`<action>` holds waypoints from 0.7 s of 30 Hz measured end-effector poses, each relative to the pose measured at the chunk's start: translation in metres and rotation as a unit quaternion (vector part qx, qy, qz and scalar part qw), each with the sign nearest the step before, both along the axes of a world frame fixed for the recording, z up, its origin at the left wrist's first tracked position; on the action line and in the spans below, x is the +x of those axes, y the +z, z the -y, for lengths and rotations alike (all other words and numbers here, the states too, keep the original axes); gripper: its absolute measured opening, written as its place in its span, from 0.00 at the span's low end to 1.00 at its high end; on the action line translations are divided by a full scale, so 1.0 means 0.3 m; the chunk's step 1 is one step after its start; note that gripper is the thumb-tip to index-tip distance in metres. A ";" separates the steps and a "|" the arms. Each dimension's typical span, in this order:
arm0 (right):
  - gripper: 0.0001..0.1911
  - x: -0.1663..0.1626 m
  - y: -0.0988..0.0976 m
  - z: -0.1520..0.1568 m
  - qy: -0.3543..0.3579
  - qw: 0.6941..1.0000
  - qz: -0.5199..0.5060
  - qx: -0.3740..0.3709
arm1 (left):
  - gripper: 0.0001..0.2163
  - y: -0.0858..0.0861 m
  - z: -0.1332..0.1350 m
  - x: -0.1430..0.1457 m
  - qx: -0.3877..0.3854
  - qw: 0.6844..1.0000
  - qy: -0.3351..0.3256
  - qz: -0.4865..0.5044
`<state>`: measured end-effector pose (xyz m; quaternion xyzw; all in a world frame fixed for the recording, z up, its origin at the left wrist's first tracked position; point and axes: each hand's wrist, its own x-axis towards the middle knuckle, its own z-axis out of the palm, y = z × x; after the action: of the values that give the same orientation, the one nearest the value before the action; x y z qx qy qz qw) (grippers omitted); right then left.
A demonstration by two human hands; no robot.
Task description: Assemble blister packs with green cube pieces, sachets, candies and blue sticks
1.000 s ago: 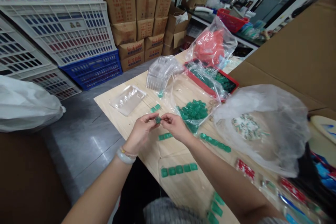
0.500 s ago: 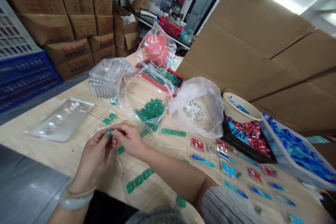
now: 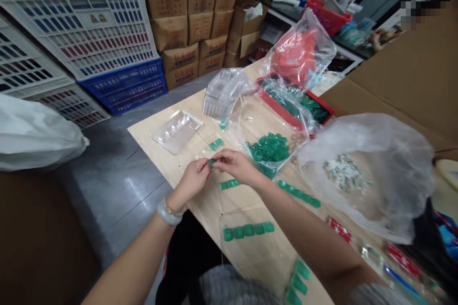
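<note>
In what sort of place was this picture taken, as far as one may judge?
Probably a small packing workshop or storeroom: cartons and crates stand in stacks, and small green pieces lie in rows on a table.

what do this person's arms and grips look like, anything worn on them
The left grip and right grip are gloveless. The left arm wears a pale bangle and a thin bracelet. A grey sleeve shows high on the right arm.
</note>
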<state>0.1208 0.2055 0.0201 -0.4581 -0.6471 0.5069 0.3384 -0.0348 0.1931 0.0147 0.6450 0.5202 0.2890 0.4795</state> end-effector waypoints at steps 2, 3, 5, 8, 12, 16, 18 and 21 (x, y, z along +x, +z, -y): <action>0.08 -0.006 0.005 -0.066 0.022 0.992 0.098 0.081 | 0.13 0.000 -0.033 -0.029 0.039 0.997 0.041 -0.061; 0.08 -0.010 0.005 -0.098 0.037 0.978 0.158 0.131 | 0.13 0.000 -0.046 -0.040 0.065 0.991 0.064 -0.102; 0.07 -0.017 -0.003 -0.153 0.083 0.933 0.274 0.220 | 0.13 -0.001 -0.061 -0.049 0.103 0.974 0.075 -0.189; 0.07 -0.024 -0.026 -0.199 0.152 0.864 0.382 0.290 | 0.14 -0.007 -0.061 -0.042 0.110 0.954 0.039 -0.277; 0.10 -0.026 -0.045 -0.184 0.161 0.833 0.429 0.310 | 0.14 -0.020 -0.049 -0.041 0.122 0.953 0.029 -0.275; 0.19 0.015 -0.021 -0.125 0.077 0.853 0.407 0.319 | 0.12 0.012 -0.073 -0.025 0.131 0.971 0.083 -0.183; 0.22 0.090 0.004 -0.103 -0.008 0.870 0.378 0.316 | 0.12 0.063 -0.117 0.031 0.120 0.979 0.105 -0.127; 0.17 0.281 0.043 -0.090 -0.149 0.884 0.342 0.282 | 0.13 0.166 -0.214 0.205 0.091 0.994 0.068 -0.006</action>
<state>0.2050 0.2324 0.0331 -0.5792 -0.7624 0.0589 0.2826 0.0265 0.2574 0.0646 0.6505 0.5378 0.3629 0.3949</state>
